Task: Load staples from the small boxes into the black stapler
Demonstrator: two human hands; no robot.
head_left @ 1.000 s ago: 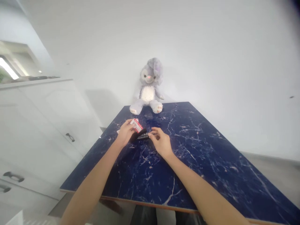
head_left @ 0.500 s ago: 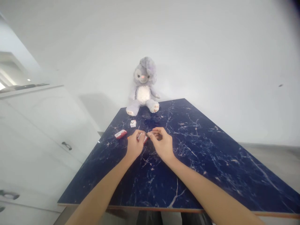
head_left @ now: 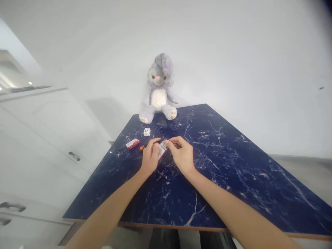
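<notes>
Red-and-white box [head_left: 161, 153] now shows a seemingly raised flap [head_left: 163, 145].
Left hand [head_left: 150, 156] clamps the box; right hand [head_left: 182, 153] pinches the flap: opening seems underway.

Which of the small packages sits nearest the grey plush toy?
The white cube-shaped box, standing before the grey plush toy. The flat red-and-white box lies farther off; the red-and-white package is in the left hand.

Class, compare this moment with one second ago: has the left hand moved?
Yes. Judged against the seated plush animal, the left hand has shifted rightward and toward the person's body.
</notes>
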